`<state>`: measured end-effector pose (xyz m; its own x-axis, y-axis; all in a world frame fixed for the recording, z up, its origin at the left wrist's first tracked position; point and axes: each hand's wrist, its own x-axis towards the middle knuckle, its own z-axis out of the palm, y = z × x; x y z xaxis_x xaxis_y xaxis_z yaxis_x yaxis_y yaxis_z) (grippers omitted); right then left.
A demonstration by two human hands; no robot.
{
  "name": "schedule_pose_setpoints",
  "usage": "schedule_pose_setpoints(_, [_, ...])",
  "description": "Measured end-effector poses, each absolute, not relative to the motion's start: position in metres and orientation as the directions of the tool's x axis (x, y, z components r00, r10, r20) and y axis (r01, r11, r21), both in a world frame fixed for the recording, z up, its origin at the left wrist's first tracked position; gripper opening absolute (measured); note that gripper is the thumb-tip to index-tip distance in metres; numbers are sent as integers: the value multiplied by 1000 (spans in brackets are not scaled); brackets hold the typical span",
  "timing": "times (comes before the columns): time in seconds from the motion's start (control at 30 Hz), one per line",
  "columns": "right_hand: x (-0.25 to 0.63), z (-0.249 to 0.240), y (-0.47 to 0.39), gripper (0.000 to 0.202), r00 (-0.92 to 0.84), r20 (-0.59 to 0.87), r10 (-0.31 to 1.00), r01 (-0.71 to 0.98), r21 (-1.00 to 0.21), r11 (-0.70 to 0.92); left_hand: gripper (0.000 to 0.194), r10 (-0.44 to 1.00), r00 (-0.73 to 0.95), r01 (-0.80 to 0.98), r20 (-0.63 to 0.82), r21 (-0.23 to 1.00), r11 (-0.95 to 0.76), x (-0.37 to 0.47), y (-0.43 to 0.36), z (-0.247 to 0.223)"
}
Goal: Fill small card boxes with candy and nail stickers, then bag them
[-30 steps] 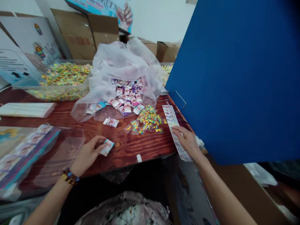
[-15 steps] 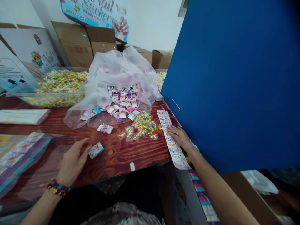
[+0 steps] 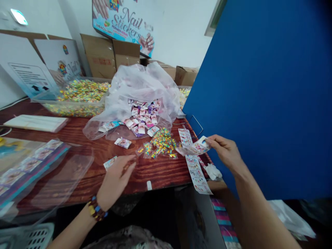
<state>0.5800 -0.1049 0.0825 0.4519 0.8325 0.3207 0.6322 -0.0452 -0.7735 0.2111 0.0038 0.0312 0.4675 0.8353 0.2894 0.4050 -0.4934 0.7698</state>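
Observation:
My right hand (image 3: 225,152) pinches the end of a nail sticker sheet (image 3: 199,146), raised and bent above a long strip of nail stickers (image 3: 197,174). That strip lies along the table's right side, its near end past the edge. My left hand (image 3: 115,181) hangs over the table with nothing in it, fingers apart and slightly curled. It partly covers a small blue-and-white box (image 3: 110,162). Beyond it lies a small white-and-purple box (image 3: 122,143). Between my hands is a heap of small candy packets (image 3: 163,140).
A translucent bag (image 3: 145,79) spills small boxes at the back. Behind it stand a clear tub (image 3: 77,107) of candy packets and cartons (image 3: 100,57). A tall blue panel (image 3: 254,97) borders the right side. Packed boxes (image 3: 28,164) lie left.
My right hand has risen off the sticker strip with a sheet in its fingers. My left hand has moved right, across the small blue-and-white box. The view has shifted left.

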Motion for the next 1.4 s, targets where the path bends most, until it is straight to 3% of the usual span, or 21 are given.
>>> schedule_pose_setpoints(0.17, [515, 106, -68, 26, 335, 252, 908, 463, -883, 74, 42, 788, 571, 234, 232, 873, -427, 258, -10, 53])
schedule_pose_setpoints(0.27, [486, 96, -45, 29, 250, 234, 939, 433, -895, 108, 29, 749, 658, 197, 82, 941, -276, 262, -5, 45])
schedule_pose_setpoints(0.37, [462, 86, -39, 27, 212, 286, 935, 485, -861, 153, 30, 789, 614, 167, -28, 981, -94, 252, 3, 32])
schedule_pose_setpoints(0.47, [431, 74, -52, 18, 103, 390, 915, 582, -770, 262, 33, 856, 498, 12, -138, 988, 152, 241, 8, 27])
schedule_pose_setpoints(0.57, [399, 56, -71, 15, -139, 495, 858, 696, -567, 441, 39, 826, 483, -194, -289, 885, 423, 234, 11, 31])
schedule_pose_setpoints(0.63, [384, 43, -80, 19, -248, 513, 822, 737, -451, 504, 42, 793, 520, -252, -317, 830, 497, 230, 12, 34])
schedule_pose_setpoints(0.73, [381, 32, -84, 19, -263, 504, 823, 700, -487, 522, 39, 773, 580, -194, -259, 877, 440, 225, 13, 34])
schedule_pose_setpoints(0.83, [390, 31, -75, 18, -23, 507, 862, 622, -667, 410, 30, 766, 608, -99, -208, 938, 333, 222, 13, 28])
schedule_pose_setpoints(0.93, [397, 33, -58, 14, 140, 392, 909, 538, -801, 263, 22, 754, 640, -28, -149, 976, 216, 221, 12, 23])
schedule_pose_setpoints(1.03, [396, 32, -43, 10, 103, 303, 947, 478, -850, 220, 19, 739, 664, 24, -114, 991, 131, 220, 10, 20])
schedule_pose_setpoints(1.17, [392, 32, -38, 13, 174, 307, 936, 425, -881, 210, 19, 741, 627, 77, -238, 966, 245, 215, 9, 15])
schedule_pose_setpoints(1.23, [391, 30, -39, 14, 152, 209, 966, 340, -929, 147, 19, 777, 569, 75, -270, 958, 278, 214, 8, 11])
schedule_pose_setpoints(1.33, [386, 22, -43, 15, 64, -20, 998, 186, -982, -31, 20, 837, 506, 21, -208, 973, 230, 216, 3, 4])
schedule_pose_setpoints(1.4, [383, 12, -45, 16, 100, -80, 992, 153, -984, -95, 22, 865, 470, -9, -175, 979, 203, 218, 0, -1])
